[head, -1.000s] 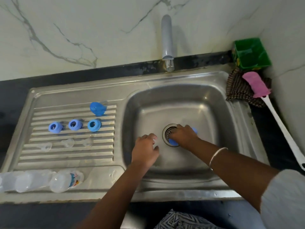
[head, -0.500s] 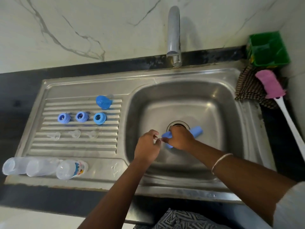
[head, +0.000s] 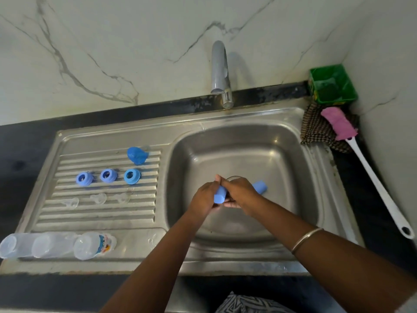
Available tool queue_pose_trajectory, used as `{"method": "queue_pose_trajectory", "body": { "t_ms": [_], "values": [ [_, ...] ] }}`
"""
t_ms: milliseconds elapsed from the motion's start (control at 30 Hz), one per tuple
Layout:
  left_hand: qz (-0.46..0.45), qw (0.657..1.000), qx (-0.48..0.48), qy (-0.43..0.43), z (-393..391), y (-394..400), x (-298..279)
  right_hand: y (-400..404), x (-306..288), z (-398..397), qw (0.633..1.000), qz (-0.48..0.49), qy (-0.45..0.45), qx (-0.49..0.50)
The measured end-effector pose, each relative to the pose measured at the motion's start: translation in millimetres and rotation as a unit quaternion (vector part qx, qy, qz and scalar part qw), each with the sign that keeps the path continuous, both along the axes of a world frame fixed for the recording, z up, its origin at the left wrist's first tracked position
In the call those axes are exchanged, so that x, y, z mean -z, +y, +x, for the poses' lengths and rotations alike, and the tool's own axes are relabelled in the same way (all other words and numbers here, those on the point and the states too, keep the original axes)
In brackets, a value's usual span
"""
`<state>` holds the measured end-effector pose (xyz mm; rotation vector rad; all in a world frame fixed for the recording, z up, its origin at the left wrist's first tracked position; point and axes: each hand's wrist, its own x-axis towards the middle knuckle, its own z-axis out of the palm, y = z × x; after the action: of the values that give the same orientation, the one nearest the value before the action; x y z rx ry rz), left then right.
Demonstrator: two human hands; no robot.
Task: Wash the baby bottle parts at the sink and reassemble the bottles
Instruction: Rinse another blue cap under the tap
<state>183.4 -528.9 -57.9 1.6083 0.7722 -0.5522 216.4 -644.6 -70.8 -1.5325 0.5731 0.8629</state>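
Three clear bottles (head: 56, 245) lay at the drainboard's near edge; rings (head: 107, 176) and teats (head: 98, 198) sat behind them.
Over the basin (head: 293, 177), the left hand (head: 204, 199) and right hand (head: 241, 193) each grasped a blue cap (head: 220, 196); a second cap (head: 260, 187) showed beyond. Wet plastic could probably slip toward the drain.

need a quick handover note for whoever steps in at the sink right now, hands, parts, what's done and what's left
Left hand grips a blue cap over the sink basin.
Right hand grips a second blue cap, touching the left.
On the drainboard: three blue collar rings, one more blue cap, three clear nipples, three clear bottles lying at the front edge.
Tap shows no water running.
Done: bottles taken apart, parts laid out.
Left: finish the two caps, reassemble all three bottles. Whether the laid-out parts are washed cannot be told.
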Motion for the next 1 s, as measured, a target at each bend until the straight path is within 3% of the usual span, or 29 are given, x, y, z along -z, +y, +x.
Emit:
{"method": "queue_pose_trajectory", "body": {
  "t_ms": [133, 233, 333, 433, 567, 733, 867, 1000],
  "values": [
    [-0.131, 0.987, -0.062, -0.065, 13, 2, -9, -1, -17, 15, 0.99, -0.057, -0.121, -0.037],
    [-0.09, 0.991, -0.062, -0.081, 34, -1, -22, -6, -33, 41, 0.964, -0.119, -0.228, -0.063],
    [-0.064, 0.989, -0.072, -0.108, 59, -4, -34, -12, -53, 82, 0.907, -0.162, -0.387, -0.027],
    [-0.062, 0.989, -0.044, -0.127, 78, -6, -48, -16, -76, 130, 0.87, -0.171, -0.463, -0.007],
    [-0.007, 0.984, -0.051, -0.172, 96, -11, -62, -16, -92, 176, 0.854, -0.174, -0.479, -0.1],
    [-0.01, 0.972, -0.047, -0.23, 111, -17, -73, -10, -89, 199, 0.869, -0.169, -0.419, -0.2],
    [-0.037, 0.967, -0.057, -0.247, 115, -20, -77, -7, -82, 205, 0.907, -0.118, -0.368, -0.168],
    [-0.039, 0.962, -0.045, -0.267, 117, -22, -74, -5, -73, 206, 0.908, -0.113, -0.362, -0.178]
  ]
}}
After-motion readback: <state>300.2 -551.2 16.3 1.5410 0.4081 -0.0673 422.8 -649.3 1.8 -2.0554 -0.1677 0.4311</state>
